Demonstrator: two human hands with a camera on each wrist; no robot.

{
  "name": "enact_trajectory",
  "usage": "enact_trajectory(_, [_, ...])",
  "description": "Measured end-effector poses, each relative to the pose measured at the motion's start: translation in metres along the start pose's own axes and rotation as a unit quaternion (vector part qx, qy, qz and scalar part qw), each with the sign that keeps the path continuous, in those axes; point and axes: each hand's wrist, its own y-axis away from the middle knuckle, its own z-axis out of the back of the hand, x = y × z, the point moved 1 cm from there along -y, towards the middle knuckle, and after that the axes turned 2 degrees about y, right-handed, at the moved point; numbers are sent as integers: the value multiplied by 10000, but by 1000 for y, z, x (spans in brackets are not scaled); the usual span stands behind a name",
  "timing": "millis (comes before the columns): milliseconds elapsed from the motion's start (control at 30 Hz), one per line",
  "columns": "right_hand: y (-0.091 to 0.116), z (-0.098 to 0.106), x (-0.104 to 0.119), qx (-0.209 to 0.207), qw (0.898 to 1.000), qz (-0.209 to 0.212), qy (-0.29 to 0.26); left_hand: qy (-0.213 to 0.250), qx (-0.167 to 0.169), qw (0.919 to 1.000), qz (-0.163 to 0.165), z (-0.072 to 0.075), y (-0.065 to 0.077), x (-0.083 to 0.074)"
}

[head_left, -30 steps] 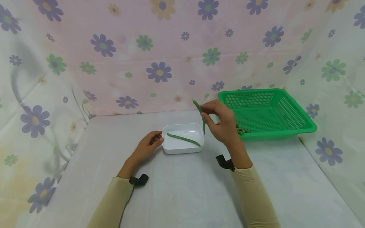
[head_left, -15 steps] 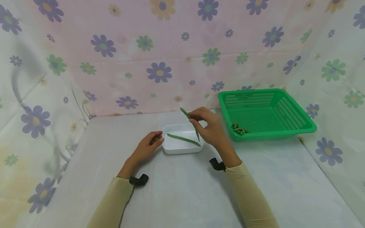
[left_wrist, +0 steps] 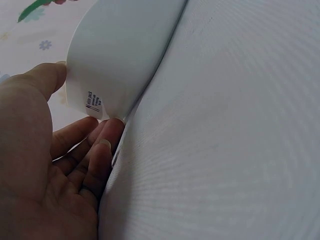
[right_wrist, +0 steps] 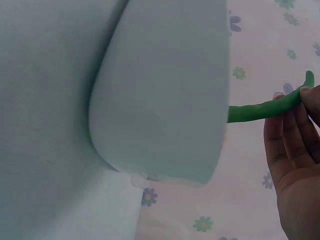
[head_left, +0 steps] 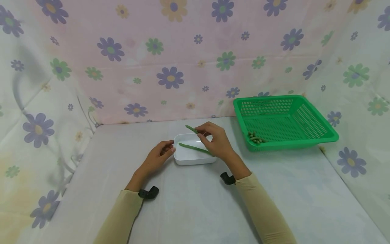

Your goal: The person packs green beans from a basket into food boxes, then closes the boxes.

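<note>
A green bean (head_left: pixel 191 129) is pinched between the thumb and fingers of my right hand (head_left: pixel 217 140), over the right part of a white rectangular container (head_left: pixel 195 162). In the right wrist view, the held bean (right_wrist: pixel 257 112) extends past the container's rim, its far end hidden behind the wall. Another green bean (head_left: pixel 195 147) lies diagonally inside the container. My left hand (head_left: pixel 156 156) holds the container's left end; in the left wrist view, the thumb is at the rim of the container (left_wrist: pixel 120 55) and the curled fingers are at its lower corner.
A green plastic basket (head_left: pixel 292 145) stands at the back right, with several small green pods (head_left: pixel 257 138) in its near left corner. White cloth (head_left: pixel 189 203) covers the table. Flowered curtains (head_left: pixel 189 51) hang behind and at both sides.
My right hand has moved left and down with the green bean, from beside the basket to over the white container. The bean has tilted flatter. My left hand has stayed put.
</note>
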Motion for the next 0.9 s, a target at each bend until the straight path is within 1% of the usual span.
enact_trajectory(233, [3, -11, -5, 400, 9981, -336, 341, 10, 5, 10000, -18, 0, -1, 0])
enact_trajectory(433, [6, -17, -8, 660, 9949, -635, 425, -2, 4, 10000, -31, 0, -2, 1])
enact_trajectory(667, [7, -25, -10, 933, 9909, -735, 639, -14, -10, 10000, -2, 0, -1, -1])
enact_trajectory(900, [8, -30, -13, 1206, 9826, -960, 1035, 9, -20, 10000, -16, 0, -1, -1])
